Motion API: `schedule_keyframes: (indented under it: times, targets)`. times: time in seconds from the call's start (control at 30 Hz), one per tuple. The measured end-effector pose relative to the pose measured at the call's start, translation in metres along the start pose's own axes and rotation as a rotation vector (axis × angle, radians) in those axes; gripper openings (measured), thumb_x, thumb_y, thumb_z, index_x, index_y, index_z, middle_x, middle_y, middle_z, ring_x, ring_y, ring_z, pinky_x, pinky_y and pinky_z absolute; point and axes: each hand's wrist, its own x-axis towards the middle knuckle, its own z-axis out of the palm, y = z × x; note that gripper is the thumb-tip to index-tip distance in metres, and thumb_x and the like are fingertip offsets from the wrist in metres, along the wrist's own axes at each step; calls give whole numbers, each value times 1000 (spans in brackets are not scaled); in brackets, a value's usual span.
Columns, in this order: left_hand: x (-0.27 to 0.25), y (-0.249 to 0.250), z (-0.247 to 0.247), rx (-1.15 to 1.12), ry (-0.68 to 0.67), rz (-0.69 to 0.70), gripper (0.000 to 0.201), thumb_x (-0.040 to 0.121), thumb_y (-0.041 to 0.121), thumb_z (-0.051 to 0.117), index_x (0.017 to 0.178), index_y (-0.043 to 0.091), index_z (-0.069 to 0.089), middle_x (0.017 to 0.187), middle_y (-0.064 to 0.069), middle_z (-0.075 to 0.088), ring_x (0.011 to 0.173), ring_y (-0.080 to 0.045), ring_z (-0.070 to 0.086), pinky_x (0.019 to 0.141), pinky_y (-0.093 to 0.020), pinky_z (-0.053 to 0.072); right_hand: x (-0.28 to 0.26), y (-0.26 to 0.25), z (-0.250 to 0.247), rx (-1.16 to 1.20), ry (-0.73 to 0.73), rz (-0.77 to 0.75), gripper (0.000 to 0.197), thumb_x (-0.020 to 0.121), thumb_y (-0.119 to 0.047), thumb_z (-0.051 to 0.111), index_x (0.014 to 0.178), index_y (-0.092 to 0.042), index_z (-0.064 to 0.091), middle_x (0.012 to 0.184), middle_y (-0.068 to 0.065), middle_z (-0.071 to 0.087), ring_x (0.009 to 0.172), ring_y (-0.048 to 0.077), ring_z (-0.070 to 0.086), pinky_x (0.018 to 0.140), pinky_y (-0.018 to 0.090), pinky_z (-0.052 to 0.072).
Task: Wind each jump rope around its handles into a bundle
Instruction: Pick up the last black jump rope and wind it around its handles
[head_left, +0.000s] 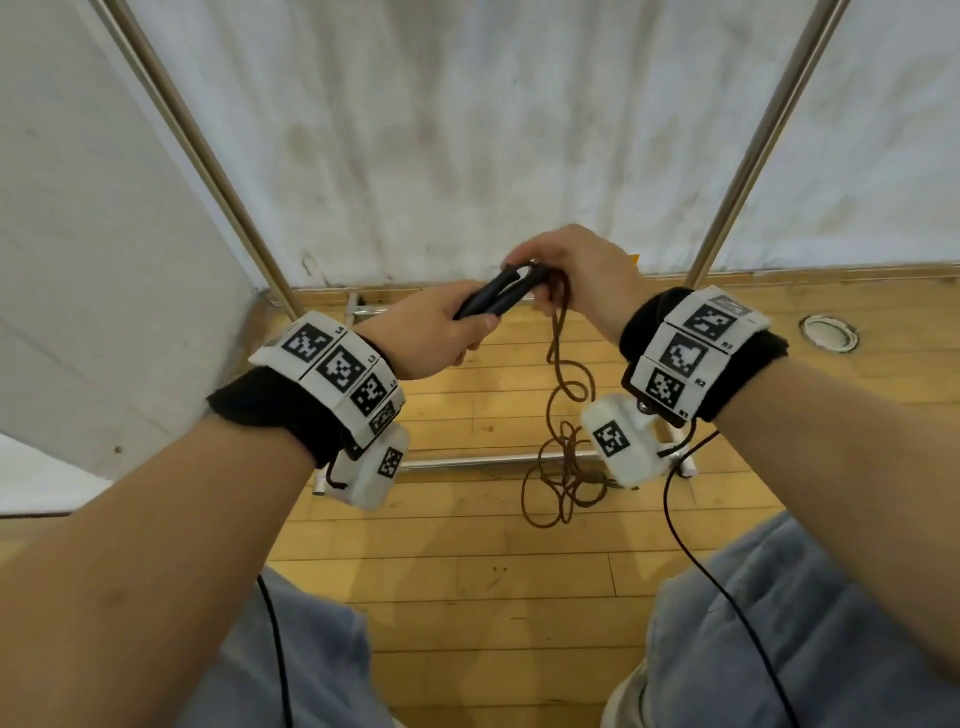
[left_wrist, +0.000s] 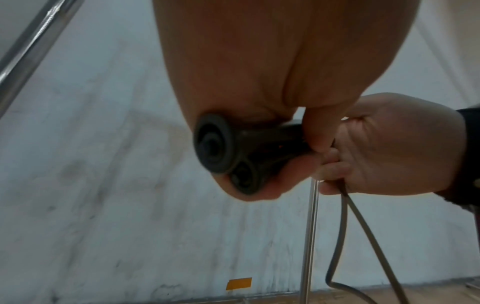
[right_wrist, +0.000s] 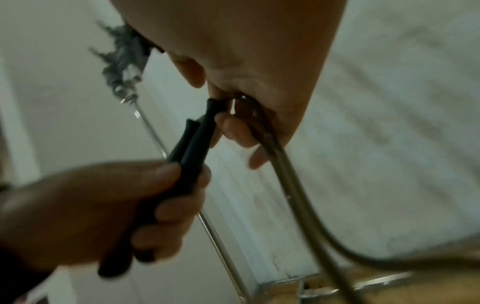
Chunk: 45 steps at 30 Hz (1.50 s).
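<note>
2 black handles (head_left: 485, 301) lie side by side in the left hand (head_left: 431, 332), its fingers curled round them. At their tips the right hand (head_left: 576, 275) pinches the brown rope (head_left: 558, 364), which hangs down to a loose tangle on the wood floor (head_left: 467, 587).

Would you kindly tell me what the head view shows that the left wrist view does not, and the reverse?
Only the head view shows the loose rope piled on the wooden floor and both wrist bands. Only the left wrist view shows the round end caps of the two handles and an orange tape patch. Both show the left hand gripping the handles and the right hand holding rope.
</note>
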Motion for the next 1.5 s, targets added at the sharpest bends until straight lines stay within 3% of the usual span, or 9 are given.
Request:
schedule_keyframes:
  times: [0.1, 0.27, 0.53, 0.63, 0.87, 1.07, 1.2, 1.33, 1.5]
  targets:
    - [3, 0, -1, 54, 36, 2, 18, 99, 28, 48, 82, 21, 51, 63, 6, 52, 53, -9, 47, 58, -25, 41, -9, -1, 5, -200, -40, -73, 29, 97, -25, 36, 74, -15, 52, 55, -5, 40, 41, 7, 38, 54, 37, 44]
    - [3, -2, -6, 59, 114, 46, 23, 97, 32, 51, 75, 23, 51, 61, 9, 55, 49, -3, 50, 56, -21, 43, -10, -7, 11, -255, 65, -154, 27, 97, -29, 43, 73, -19, 47, 59, -3, 43, 49, 13, 41, 54, 30, 37]
    - [-3, -6, -5, 60, 327, 35, 19, 97, 34, 51, 111, 22, 53, 80, 5, 65, 56, 5, 54, 50, -10, 38, -8, -26, 14, 78, 234, -24, 26, 99, -27, 36, 75, -18, 38, 59, -2, 36, 42, 13, 33, 55, 37, 39]
    - [-6, -4, 0, 44, 322, 55, 26, 98, 33, 48, 121, 21, 48, 82, 4, 62, 68, -6, 61, 60, -22, 49, -8, -29, 13, 118, 243, -35, 18, 98, -24, 40, 82, -17, 44, 56, -2, 37, 38, 11, 33, 52, 34, 39]
    - [-10, -2, -7, 93, 346, 109, 23, 92, 32, 61, 111, 23, 53, 83, 8, 59, 75, -15, 62, 68, -29, 50, -9, -33, 4, 96, 262, -134, 22, 93, -21, 52, 71, -17, 56, 43, -13, 37, 39, 10, 31, 44, 28, 33]
    - [-10, -4, -10, 213, 410, 96, 18, 97, 35, 50, 99, 18, 55, 73, 3, 57, 65, -16, 57, 57, -31, 48, -8, -29, 7, 114, 265, -121, 31, 96, -32, 48, 70, -15, 51, 48, -9, 37, 39, 8, 30, 41, 23, 28]
    - [-5, -6, -17, 157, 526, 74, 20, 98, 33, 48, 85, 19, 53, 67, 6, 53, 59, -12, 51, 52, -26, 38, -6, -16, 11, 10, 180, -113, 41, 99, -41, 35, 75, -14, 53, 54, -1, 46, 48, 14, 44, 50, 21, 37]
    - [2, -6, -23, -178, 651, -2, 24, 96, 32, 49, 92, 11, 60, 71, 2, 57, 64, -20, 55, 65, -42, 50, -3, -6, 13, -270, 14, -118, 27, 98, -31, 42, 76, -19, 52, 62, -3, 58, 66, 15, 60, 74, 28, 45]
    - [9, 4, -12, -578, 669, -72, 18, 99, 28, 48, 86, 18, 56, 59, 8, 48, 47, -8, 43, 44, -22, 37, 3, -2, 6, -814, -20, -74, 23, 98, -33, 38, 81, -21, 48, 81, 0, 62, 72, 17, 53, 91, 40, 40]
